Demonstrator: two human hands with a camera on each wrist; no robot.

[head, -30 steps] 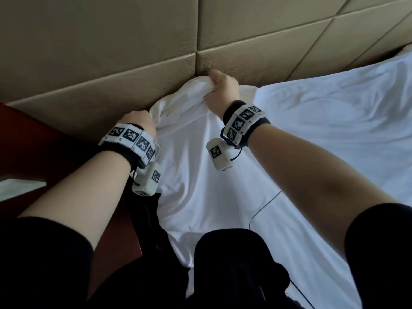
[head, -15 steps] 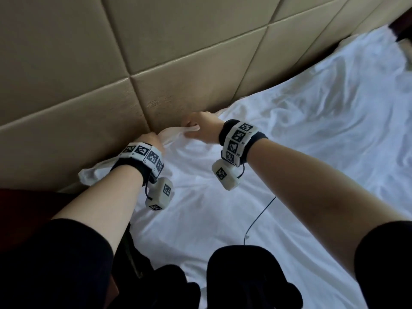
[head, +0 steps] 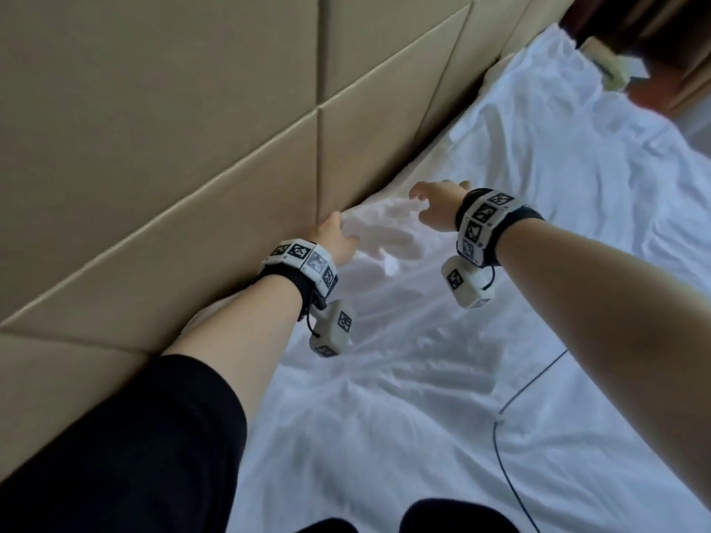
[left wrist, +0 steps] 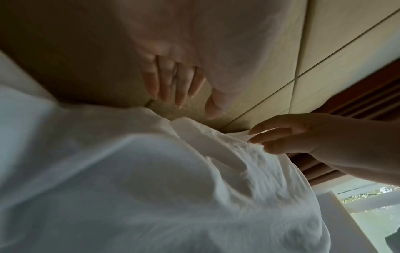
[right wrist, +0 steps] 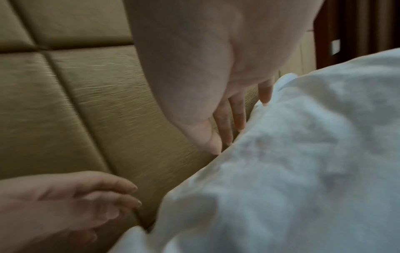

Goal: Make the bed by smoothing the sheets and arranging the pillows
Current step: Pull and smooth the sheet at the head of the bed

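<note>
The white sheet (head: 481, 340) covers the mattress in front of me, rumpled all over, with a loose bunched fold (head: 384, 236) heaped along the top edge where the bed meets the padded tan headboard (head: 192, 148). That bunch is what I judge needs tucking down into the gap or pulling flat, which is why both hands sit right at this seam. My left hand (head: 332, 240) is next to the headboard, fingers (left wrist: 168, 85) straight and pointing down toward the crease beside the cloth, holding nothing; the wrist view shows them just clear of the fold. My right hand (head: 438, 205) hovers over the far side of the bunch, fingers (left wrist: 270, 135) spread and only lightly bent, tips at the fabric's edge without closing round it. With both hands open on either side of the heap, I read this as the instant before pressing or pushing it flat. A thin black cable (head: 511, 409) trails across the sheet nearer me and could snag. I see no pillows.
</note>
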